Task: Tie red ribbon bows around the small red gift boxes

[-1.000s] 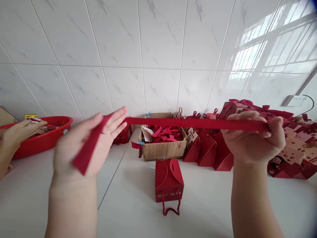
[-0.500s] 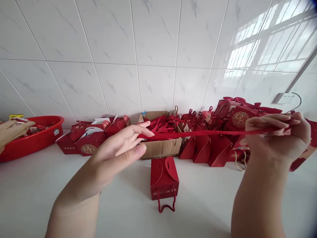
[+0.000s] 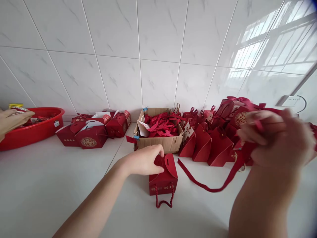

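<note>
A small red gift box (image 3: pixel 163 185) with slotted flaps on top and a twisted rope handle stands on the white counter. My left hand (image 3: pixel 145 160) curves over its upper left side, thumb and fingers closed around the flap; some fingertips are hidden behind the box. To the right, my right hand (image 3: pixel 279 138), blurred by motion, is raised and closed on a red ribbon (image 3: pixel 210 189). The ribbon hangs in a loose curve, its free end just right of the gift box.
A cardboard box (image 3: pixel 160 144) full of red ribbons stands behind the gift box. Several red boxes (image 3: pixel 220 147) crowd the right, some tied with bows. More boxes (image 3: pixel 92 137) stand left, near a red basin (image 3: pixel 49 127). Another person's hand (image 3: pixel 15 120) holds a packet over it.
My left hand has let go of the ribbon's end and come down onto the gift box. The ribbon, stretched taut between both hands before, now dangles from my right hand.
</note>
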The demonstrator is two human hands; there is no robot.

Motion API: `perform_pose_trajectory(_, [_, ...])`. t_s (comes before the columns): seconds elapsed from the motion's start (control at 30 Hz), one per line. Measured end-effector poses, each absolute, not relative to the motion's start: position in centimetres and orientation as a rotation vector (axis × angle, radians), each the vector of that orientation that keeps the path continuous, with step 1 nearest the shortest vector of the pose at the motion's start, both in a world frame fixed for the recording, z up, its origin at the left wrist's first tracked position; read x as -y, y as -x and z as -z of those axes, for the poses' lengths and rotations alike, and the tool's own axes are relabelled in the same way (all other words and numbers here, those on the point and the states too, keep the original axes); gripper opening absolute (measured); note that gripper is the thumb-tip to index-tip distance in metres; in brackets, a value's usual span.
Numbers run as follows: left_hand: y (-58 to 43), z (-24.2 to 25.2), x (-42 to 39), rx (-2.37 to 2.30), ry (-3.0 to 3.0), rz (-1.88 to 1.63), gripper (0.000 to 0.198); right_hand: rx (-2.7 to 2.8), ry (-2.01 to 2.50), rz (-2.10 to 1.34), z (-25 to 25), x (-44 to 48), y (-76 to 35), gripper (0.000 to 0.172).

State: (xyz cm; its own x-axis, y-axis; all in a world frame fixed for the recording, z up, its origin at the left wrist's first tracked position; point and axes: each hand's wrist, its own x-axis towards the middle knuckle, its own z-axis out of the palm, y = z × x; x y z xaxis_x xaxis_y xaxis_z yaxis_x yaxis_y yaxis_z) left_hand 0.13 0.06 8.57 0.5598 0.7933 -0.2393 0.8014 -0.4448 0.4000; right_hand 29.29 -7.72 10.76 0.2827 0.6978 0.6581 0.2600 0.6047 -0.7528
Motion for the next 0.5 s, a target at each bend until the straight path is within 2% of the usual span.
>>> perform_pose_trajectory(0.07, [-0.4,-8.2,-0.2,-1.259,-2.347,0.056,0.036,1.519,0.993,-0.524,-11.1,6.8,-27.3,0.024])
perform_pose_trajectory(0.1, [-0.5,-8.0,-0.4,-1.245,-2.351,0.052,0.035,1.705,1.057,-0.612,-11.1,6.3,-26.6,0.02])
perform_pose_trajectory(0.2, [-0.8,-7.6,-0.8,-1.217,-2.326,0.035,0.037,2.233,1.145,-0.84,-10.5,4.5,-25.1,0.024])
perform_pose_trajectory(0.27, [-1.0,-7.4,-1.1,-1.218,-2.3,0.035,0.038,2.389,1.187,-0.965,-9.9,3.4,-24.4,0.027])
perform_pose_trajectory(0.5, [-1.6,-7.1,-1.1,-1.255,-2.309,-0.004,0.032,2.432,1.186,-0.993,-9.1,2.0,-23.3,0.03])
